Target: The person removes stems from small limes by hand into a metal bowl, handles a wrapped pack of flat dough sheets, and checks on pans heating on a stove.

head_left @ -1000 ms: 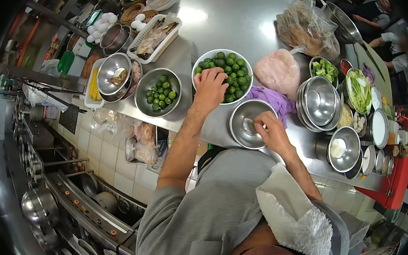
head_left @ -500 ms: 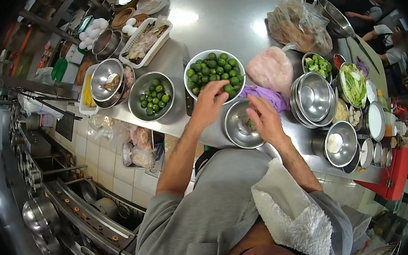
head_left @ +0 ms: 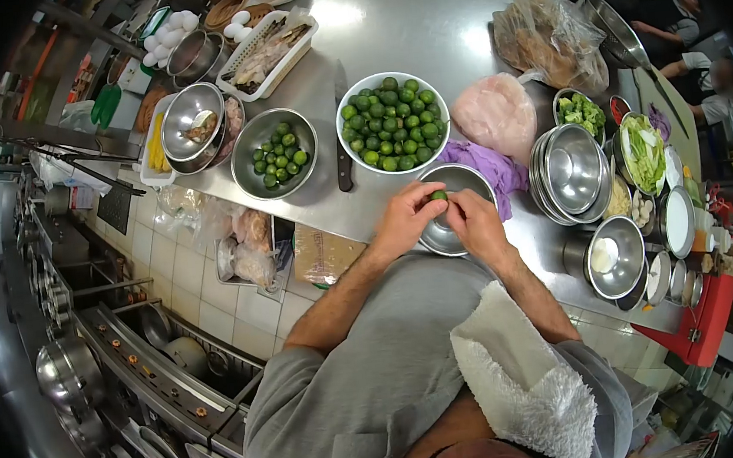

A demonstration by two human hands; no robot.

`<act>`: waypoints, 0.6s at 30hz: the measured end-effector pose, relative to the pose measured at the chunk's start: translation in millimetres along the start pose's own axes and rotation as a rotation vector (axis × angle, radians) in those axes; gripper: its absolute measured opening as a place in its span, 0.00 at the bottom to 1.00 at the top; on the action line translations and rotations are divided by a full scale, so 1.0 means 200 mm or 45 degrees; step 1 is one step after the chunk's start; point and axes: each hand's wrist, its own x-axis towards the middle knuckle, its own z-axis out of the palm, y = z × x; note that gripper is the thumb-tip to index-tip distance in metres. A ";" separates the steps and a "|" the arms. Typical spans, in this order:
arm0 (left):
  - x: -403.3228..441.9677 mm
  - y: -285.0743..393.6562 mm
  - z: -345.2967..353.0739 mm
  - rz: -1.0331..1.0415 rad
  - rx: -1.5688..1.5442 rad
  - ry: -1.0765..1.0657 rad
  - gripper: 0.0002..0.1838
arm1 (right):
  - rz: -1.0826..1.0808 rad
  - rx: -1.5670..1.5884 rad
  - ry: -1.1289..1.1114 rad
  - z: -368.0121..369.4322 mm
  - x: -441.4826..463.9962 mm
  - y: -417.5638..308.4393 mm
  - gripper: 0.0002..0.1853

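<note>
On the head camera, I see the left hand (head_left: 411, 219) pinching a lime (head_left: 439, 195) between thumb and fingers; the right hand (head_left: 477, 222) bunches beside it, its grip unclear to me. The lime is over the steel bowl (head_left: 474, 182), perhaps to catch bits; limes (head_left: 392, 122) fill a white bowl (head_left: 341, 133) just beyond, probably for easy reach.

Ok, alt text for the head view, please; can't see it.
The left hand pinches a small green fruit over a steel bowl, the right hand close beside it. Beyond, on a metal table, a white bowl is heaped with similar fruit; a second steel bowl to its left holds fewer.
</note>
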 end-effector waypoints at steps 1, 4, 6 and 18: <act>0.00 0.00 0.01 0.026 -0.064 -0.011 0.16 | 0.002 0.013 0.055 0.01 -0.01 0.01 0.04; 0.01 -0.03 0.03 0.049 -0.174 -0.045 0.16 | 0.130 0.167 0.163 0.02 -0.04 0.01 0.03; 0.01 -0.04 0.03 0.039 -0.216 -0.062 0.15 | 0.257 0.290 0.158 0.04 -0.06 0.01 0.04; 0.00 0.02 -0.02 0.100 0.206 -0.076 0.13 | 0.196 0.231 0.198 0.11 -0.07 0.02 0.07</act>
